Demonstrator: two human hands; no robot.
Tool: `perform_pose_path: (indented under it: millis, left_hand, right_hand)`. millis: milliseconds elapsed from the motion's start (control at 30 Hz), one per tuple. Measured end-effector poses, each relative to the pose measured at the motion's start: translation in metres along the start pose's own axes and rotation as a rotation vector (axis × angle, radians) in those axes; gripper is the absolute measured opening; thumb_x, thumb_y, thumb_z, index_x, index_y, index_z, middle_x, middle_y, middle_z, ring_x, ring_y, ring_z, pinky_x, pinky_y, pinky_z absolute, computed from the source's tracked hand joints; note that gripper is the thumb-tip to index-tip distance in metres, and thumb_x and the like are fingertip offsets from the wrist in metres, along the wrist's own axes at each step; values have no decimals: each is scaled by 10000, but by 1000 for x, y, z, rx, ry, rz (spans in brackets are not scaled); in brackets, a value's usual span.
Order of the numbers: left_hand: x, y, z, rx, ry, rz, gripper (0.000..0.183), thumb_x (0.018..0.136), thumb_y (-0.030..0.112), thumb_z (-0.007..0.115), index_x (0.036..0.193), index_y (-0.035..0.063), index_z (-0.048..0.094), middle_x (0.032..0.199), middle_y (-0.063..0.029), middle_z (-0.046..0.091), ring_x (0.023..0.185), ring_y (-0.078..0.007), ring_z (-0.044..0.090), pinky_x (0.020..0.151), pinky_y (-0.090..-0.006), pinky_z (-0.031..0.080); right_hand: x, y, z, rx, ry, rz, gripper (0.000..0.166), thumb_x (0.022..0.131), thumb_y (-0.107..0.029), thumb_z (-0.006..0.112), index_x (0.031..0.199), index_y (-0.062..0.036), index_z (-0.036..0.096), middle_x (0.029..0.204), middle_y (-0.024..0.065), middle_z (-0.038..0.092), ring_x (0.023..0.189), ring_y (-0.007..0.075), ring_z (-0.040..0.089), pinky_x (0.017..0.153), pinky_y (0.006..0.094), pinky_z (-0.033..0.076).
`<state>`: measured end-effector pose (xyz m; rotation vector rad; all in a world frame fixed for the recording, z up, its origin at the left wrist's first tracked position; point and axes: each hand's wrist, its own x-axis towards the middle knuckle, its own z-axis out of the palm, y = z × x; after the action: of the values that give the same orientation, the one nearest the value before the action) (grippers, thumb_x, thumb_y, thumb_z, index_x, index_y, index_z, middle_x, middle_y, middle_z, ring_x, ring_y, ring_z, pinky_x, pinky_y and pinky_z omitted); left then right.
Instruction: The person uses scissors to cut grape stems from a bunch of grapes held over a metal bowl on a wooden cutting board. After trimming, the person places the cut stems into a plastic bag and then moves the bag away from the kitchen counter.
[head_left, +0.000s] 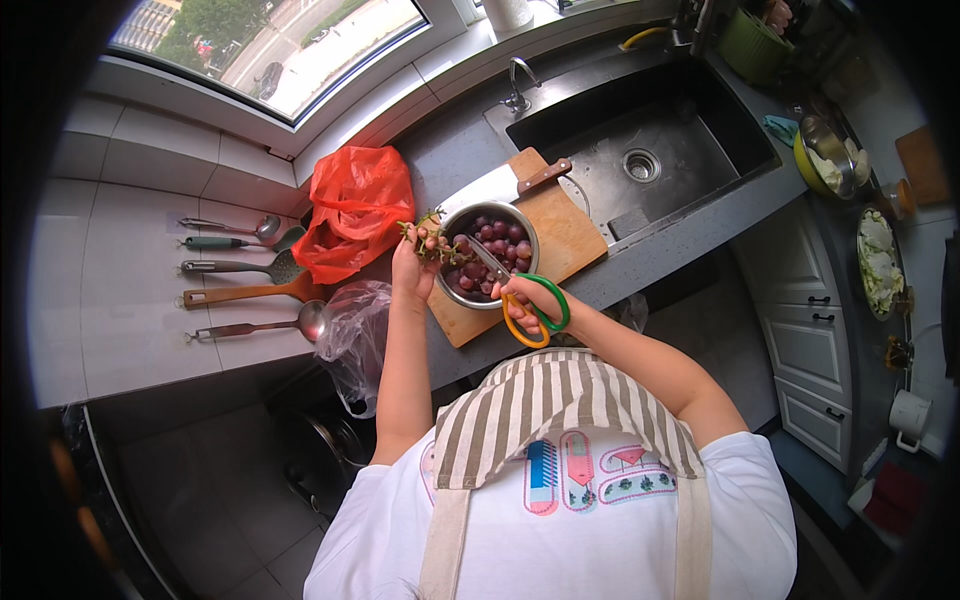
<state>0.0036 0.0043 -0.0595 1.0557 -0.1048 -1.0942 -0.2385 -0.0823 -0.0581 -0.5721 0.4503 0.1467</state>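
Observation:
My left hand (417, 268) grips a grape stem (433, 238) that is largely bare, with a few grapes still attached, at the left rim of a steel bowl. In my right hand (534, 301) is a pair of scissors (491, 260) with one green and one orange handle loop. Their blades point over the bowl towards the stem. Many loose purple grapes (501, 238) lie in the steel bowl (535, 259), which stands on a wooden cutting board (577, 238). Behind the bowl, a cleaver (484, 187) with a brown wooden handle rests on the same board.
A red plastic bag (358, 206) and a clear plastic bag (358, 319) sit left of the board. Several utensils (247, 294) hang on the tiled wall. To the right is a sink (675, 142) with a faucet (517, 86). A plate of cut vegetables (877, 262) stands on the right counter.

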Motion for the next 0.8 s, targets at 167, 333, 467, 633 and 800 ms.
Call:
perform_pose_path:
  millis: [167, 333, 467, 633, 800]
  left_hand:
    - [9, 4, -23, -219, -102, -99, 331, 984, 382, 456, 818, 100, 506, 659, -21, 493, 802, -255, 567, 717, -365, 505]
    - [13, 3, -20, -300, -82, -222, 373, 973, 378, 485, 759, 77, 536, 668, -46, 507, 840, -280, 560, 691, -350, 489]
    - [12, 3, -21, -330, -177, -267, 375, 966, 378, 502, 748, 75, 539, 682, -44, 513, 846, -281, 557, 687, -341, 486]
    - [8, 1, -15, -307, -200, -300, 369, 969, 380, 496, 759, 79, 538, 692, -36, 508, 844, -266, 548, 692, -329, 480]
    - [5, 0, -11, -285, -177, -314, 363, 977, 385, 475, 781, 83, 527, 705, -25, 501, 826, -240, 525, 713, -331, 469]
  right_hand:
    - [-8, -2, 3, -37, -81, 17, 271, 878, -242, 500, 1054, -37, 516, 608, 17, 455, 418, 81, 393, 356, 236, 342]
    - [-9, -4, 2, -55, -140, 32, 257, 881, -213, 486, 1050, -22, 519, 587, 30, 443, 416, 90, 387, 362, 238, 344]
    - [-10, -6, 5, -60, -144, 23, 238, 885, -197, 476, 1039, -22, 522, 578, 30, 437, 413, 92, 384, 357, 238, 326]
    - [-13, -9, 7, -63, -135, -2, 228, 883, -195, 485, 1027, -23, 527, 578, 25, 434, 415, 85, 376, 357, 235, 312]
    - [-13, -9, 8, -117, -95, -22, 222, 889, -179, 475, 1042, -27, 530, 583, 15, 429, 417, 79, 369, 361, 226, 310]
